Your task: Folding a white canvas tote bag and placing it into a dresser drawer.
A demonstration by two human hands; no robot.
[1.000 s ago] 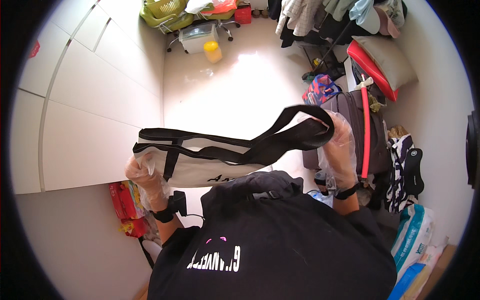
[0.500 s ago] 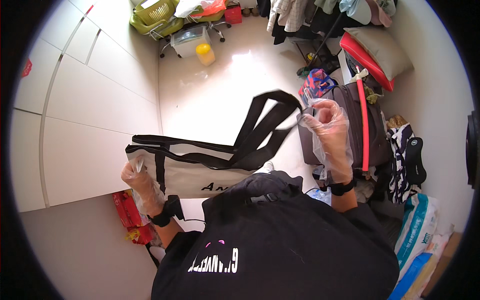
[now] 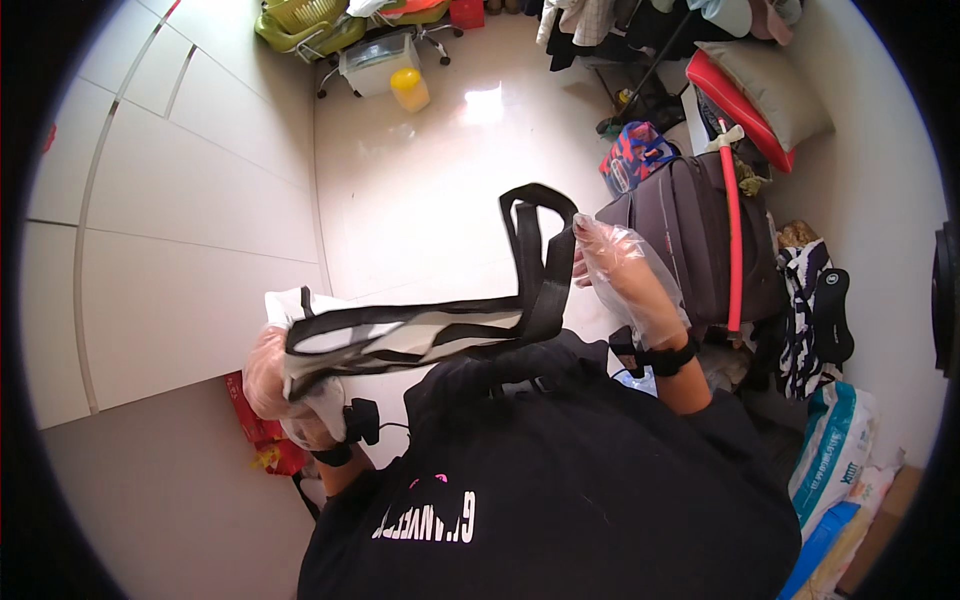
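Clear plastic gloves cover both my hands. My left hand [image 3: 264, 368] is closed at the left end of a beige tote bag [image 3: 440, 338] with black trim; its fingers are partly hidden by the bag. The bag lies sideways in front of me, its mouth gaping a little. Black handles [image 3: 548, 290] rise in a loop at its right end. My right hand [image 3: 622, 268] has its fingers stretched out and apart, with the fingertips right beside the handles. Whether they touch the strap is hard to see. Black bands circle both wrists.
White cabinets [image 3: 200, 180] line the left side. A dark suitcase [image 3: 680, 240] with a red tube [image 3: 733, 240] stands at right, near cushions [image 3: 745, 105]. A yellow-lidded container [image 3: 408, 90] and a clear bin [image 3: 380, 65] sit at the back. Red packages [image 3: 262, 425] lie lower left.
The right hand has moved left and lower, its fingers spreading from a curled grip at the handles. The bag has tipped so its mouth faces up more, and the handles stand more upright.
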